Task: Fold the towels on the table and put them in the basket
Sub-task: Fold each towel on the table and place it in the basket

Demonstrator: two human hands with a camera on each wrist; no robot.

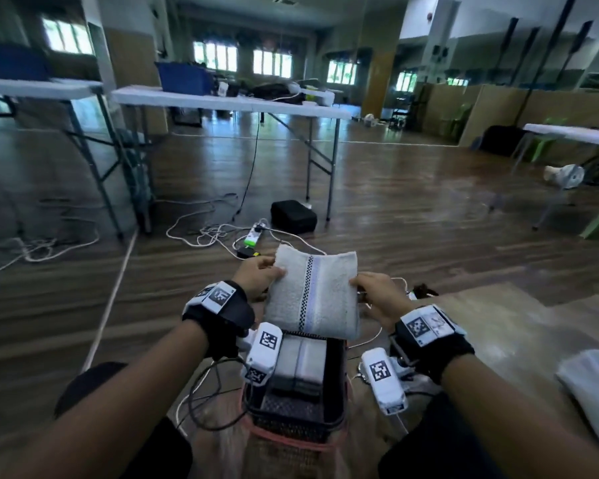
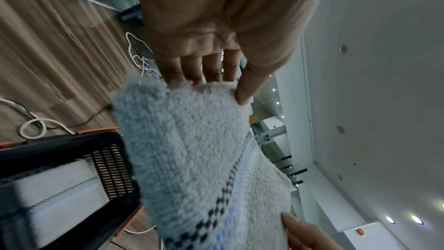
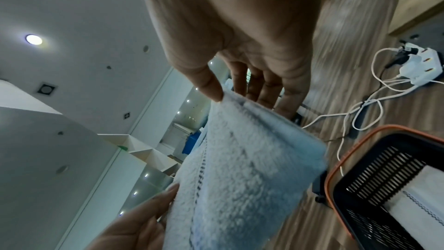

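Observation:
A folded white towel (image 1: 312,294) with a checked dark stripe hangs in the air just above the black basket (image 1: 336,382). My left hand (image 1: 260,275) pinches its left edge, thumb on top and fingers beneath. My right hand (image 1: 374,292) pinches the right edge the same way. In the left wrist view the towel (image 2: 192,159) fills the middle, with the basket (image 2: 72,140) at lower left. In the right wrist view the towel (image 3: 242,174) sits left of the basket (image 3: 374,136). A folded towel (image 1: 301,364) lies inside the basket.
Another white towel (image 1: 592,385) lies on the wooden table (image 1: 491,312) at the right. Cables and a power strip (image 1: 256,233) trail over the floor beyond the basket. A black case (image 1: 293,216) and white folding tables (image 1: 229,102) stand farther back.

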